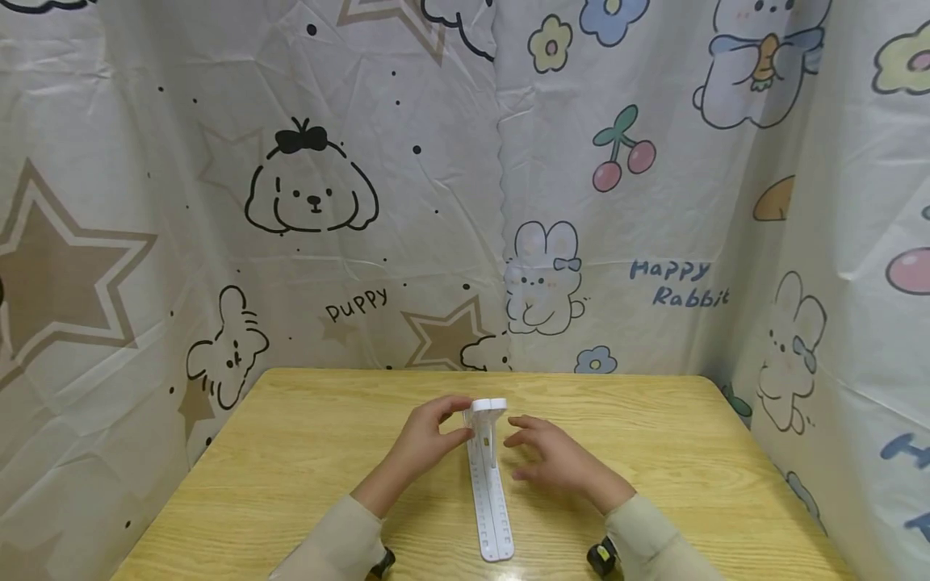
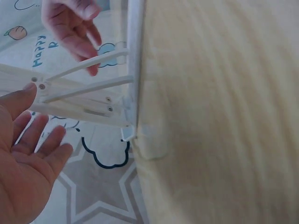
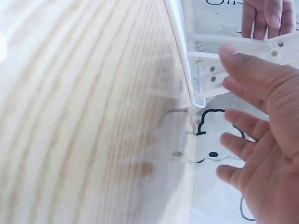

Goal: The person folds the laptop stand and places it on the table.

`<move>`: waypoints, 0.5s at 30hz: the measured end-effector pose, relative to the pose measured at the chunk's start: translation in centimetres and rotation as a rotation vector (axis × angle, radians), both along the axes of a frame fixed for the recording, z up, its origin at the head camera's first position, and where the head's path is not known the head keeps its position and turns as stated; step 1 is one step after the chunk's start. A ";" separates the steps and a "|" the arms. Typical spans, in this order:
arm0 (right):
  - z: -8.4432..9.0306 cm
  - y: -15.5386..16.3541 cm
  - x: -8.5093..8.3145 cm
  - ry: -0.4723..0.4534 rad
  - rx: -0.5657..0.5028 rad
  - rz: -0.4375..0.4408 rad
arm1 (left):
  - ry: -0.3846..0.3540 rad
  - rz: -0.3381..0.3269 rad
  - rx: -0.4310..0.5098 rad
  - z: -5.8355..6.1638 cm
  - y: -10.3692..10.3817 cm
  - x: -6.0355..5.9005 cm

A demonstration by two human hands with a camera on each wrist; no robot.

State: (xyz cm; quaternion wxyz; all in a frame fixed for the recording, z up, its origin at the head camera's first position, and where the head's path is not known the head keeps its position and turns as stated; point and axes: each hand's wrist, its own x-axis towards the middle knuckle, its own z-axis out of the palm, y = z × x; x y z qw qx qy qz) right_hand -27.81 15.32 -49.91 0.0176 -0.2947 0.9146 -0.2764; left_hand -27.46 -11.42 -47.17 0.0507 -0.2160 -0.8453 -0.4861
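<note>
A long white plastic device (image 1: pixel 492 492) lies along the wooden table (image 1: pixel 291 460), its far end standing upright (image 1: pixel 488 410). My left hand (image 1: pixel 459 420) is against the left side of that upright end; in the left wrist view my left hand (image 2: pixel 37 109) has its thumb tip on the white frame (image 2: pixel 84 95) and its fingers spread and straight. My right hand (image 1: pixel 519 444) hovers open just right of the device, apart from it. In the right wrist view its spread fingers (image 3: pixel 243 144) lie beside the white frame (image 3: pixel 210 74).
Cartoon-printed cloth (image 1: pixel 465 202) hangs close behind the table and along both sides. The table's far edge (image 1: pixel 479 373) meets the cloth. Black wrist mounts (image 1: pixel 601 557) show at my sleeves.
</note>
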 end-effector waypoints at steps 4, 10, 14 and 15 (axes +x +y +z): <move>-0.2 -0.3 -0.8 -0.022 -0.052 -0.006 | -0.029 0.033 -0.011 -0.8 -0.6 0.2; -0.6 -0.9 -1.8 -0.053 -0.097 -0.001 | -0.062 -0.008 -0.080 -2.2 -0.9 0.0; -1.0 -1.2 -2.5 -0.072 -0.109 0.044 | -0.063 -0.046 -0.152 -3.0 -0.7 -0.5; -1.1 -1.2 -2.6 -0.075 -0.113 0.055 | -0.064 -0.049 -0.163 -3.1 -0.7 -0.6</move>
